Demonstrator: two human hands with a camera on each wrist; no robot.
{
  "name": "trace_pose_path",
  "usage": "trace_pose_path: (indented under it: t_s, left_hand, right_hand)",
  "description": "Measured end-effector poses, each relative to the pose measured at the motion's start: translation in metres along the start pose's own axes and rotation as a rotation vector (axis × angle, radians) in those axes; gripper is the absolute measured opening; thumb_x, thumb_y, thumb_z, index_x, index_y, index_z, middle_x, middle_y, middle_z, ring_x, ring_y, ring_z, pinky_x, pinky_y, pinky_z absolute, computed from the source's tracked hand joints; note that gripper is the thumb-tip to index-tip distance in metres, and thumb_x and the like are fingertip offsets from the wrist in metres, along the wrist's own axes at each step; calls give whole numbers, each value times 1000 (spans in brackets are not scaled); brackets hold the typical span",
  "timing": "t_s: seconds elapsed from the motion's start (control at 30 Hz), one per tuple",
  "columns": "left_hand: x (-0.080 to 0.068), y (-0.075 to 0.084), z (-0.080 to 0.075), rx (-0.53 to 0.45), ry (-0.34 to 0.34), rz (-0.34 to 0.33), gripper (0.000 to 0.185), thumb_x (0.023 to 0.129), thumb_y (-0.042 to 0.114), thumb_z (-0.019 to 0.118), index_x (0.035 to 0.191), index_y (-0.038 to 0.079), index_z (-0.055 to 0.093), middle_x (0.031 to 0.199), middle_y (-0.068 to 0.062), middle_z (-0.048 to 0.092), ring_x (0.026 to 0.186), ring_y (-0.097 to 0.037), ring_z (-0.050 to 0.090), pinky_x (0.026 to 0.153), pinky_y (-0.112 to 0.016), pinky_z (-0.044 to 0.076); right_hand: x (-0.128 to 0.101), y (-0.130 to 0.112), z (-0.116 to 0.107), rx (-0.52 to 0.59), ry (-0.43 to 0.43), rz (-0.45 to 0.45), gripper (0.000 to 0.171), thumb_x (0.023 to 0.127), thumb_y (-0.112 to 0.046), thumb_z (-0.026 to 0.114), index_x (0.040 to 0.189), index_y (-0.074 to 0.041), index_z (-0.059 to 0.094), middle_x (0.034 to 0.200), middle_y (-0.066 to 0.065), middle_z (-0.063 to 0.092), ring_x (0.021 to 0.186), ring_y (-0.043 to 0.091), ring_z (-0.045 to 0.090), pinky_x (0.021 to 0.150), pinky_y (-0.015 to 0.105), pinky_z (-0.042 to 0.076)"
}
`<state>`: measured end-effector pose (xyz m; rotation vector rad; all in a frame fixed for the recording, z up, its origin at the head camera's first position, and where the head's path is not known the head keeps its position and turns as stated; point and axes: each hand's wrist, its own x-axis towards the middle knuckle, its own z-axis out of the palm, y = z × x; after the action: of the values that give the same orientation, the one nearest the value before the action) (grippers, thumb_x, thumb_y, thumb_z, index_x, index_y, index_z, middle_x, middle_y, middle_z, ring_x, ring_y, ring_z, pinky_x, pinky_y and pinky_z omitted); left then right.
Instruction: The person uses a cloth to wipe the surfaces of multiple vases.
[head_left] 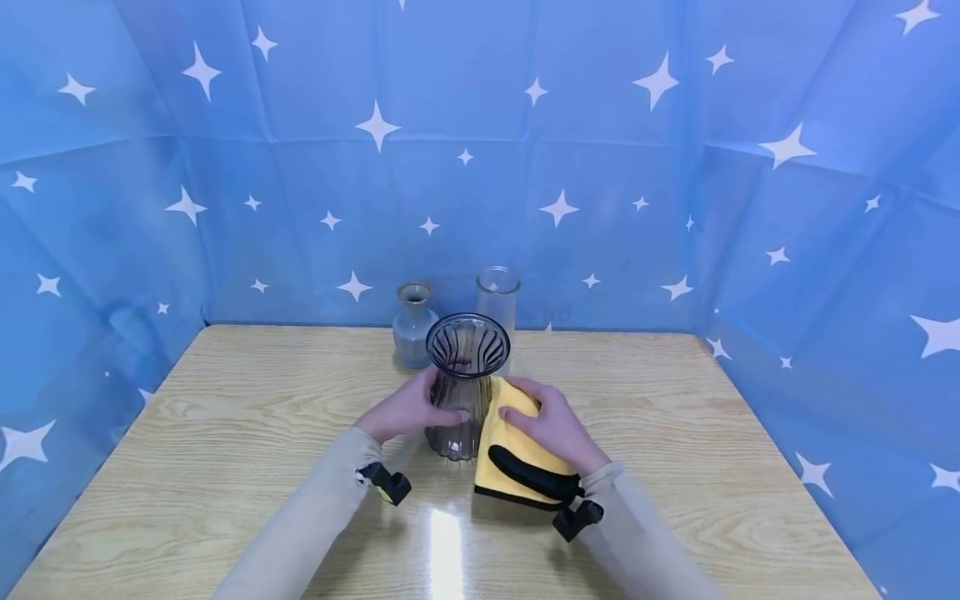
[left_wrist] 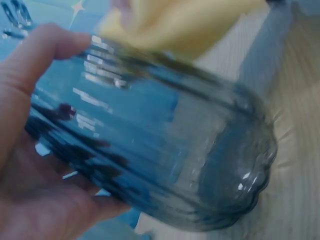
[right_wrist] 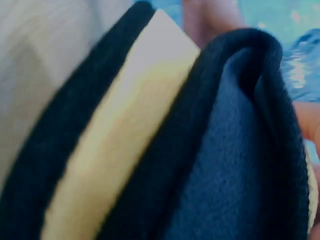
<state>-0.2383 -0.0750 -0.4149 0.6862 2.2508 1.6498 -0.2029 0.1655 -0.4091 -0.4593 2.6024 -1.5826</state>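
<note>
wood-grain table, bluish vase, clear glass cylinder

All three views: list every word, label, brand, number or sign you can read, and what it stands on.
None can be read.
Blue backdrop: faint mark right of the clear glass, too faint to tell if it is lettering.
Ribbed vase, yellow cloth: no lettering visible.
</note>
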Motion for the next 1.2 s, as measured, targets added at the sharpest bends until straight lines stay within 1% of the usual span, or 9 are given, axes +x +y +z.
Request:
trace_pose_path:
  t_s: [0.2, 0.3, 0.43, 0.6, 0.7, 0.8, 0.93, 1.07, 1.2]
  left_hand:
    - [3, 0, -5, 53, -48, -7, 80, 77, 19, 82, 142, 4, 38, 140, -12, 45, 130, -27, 41, 110, -43, 29]
    - [5, 0, -5, 28, -76, -5, 78, 77, 17, 80, 141, 4, 38, 139, -13, 46, 128, -28, 42, 108, -44, 31]
    - [7, -1, -6, -2, -102, 3, 75, 77, 13, 80, 140, 3, 39, 135, -13, 49, 122, -27, 48, 105, -42, 36]
    - [8, -3, -8, -1, -122, -13, 77, 76, 12, 81, 140, 3, 39, 134, -14, 50, 119, -27, 51, 103, -41, 39]
    - [8, -3, -9, -14, -137, -21, 80, 76, 12, 80, 142, 4, 36, 137, -15, 47, 123, -29, 48, 104, -43, 37]
    - [8, -3, -8, -18, -139, -25, 82, 77, 11, 80, 144, 5, 34, 142, -15, 42, 128, -29, 43, 107, -43, 34]
    - [9, -2, -7, -15, -139, -34, 83, 78, 12, 80, 146, 5, 33, 145, -15, 39, 131, -30, 38, 109, -44, 30]
    - [9, -3, -7, -15, -134, -29, 84, 78, 11, 80, 146, 4, 32, 147, -15, 37, 133, -31, 36, 110, -46, 27]
    - [9, -3, -8, -21, -134, -13, 82, 78, 9, 79, 145, 4, 33, 148, -14, 36, 135, -30, 33, 112, -45, 24]
  right_hand:
    - [6, -26, -17, 117, -4, -42, 53, 94, -22, 66, 141, -5, 48, 110, 15, 63, 84, 22, 65, 70, 34, 56]
    - [9, -33, -24, 183, -5, -34, 52, 94, -22, 65, 142, -9, 48, 107, 15, 63, 83, 25, 65, 69, 36, 56]
    - [10, -36, -28, 262, 51, -23, 53, 94, -20, 65, 143, -11, 47, 109, 16, 63, 84, 24, 66, 69, 35, 56]
    - [9, -34, -29, 348, 100, -56, 52, 96, -17, 62, 144, -9, 45, 114, 19, 60, 86, 21, 66, 72, 33, 56]
    - [10, -31, -26, 307, 101, -69, 52, 96, -17, 62, 144, -12, 46, 114, 18, 60, 86, 20, 65, 71, 32, 56]
    - [12, -25, -20, 225, 61, -95, 51, 96, -17, 61, 145, -13, 45, 113, 16, 61, 83, 21, 64, 68, 32, 56]
    - [10, -14, -13, 102, -3, -133, 49, 97, -14, 60, 144, -8, 45, 114, 16, 60, 80, 24, 63, 65, 34, 55]
    - [7, -2, -9, -28, -26, -119, 50, 97, -15, 60, 143, -3, 45, 134, 16, 52, 104, 27, 60, 84, 40, 52]
    - [6, 13, -4, -84, -74, -64, 53, 96, -16, 60, 144, -1, 43, 143, 17, 45, 128, 33, 45, 103, 48, 38]
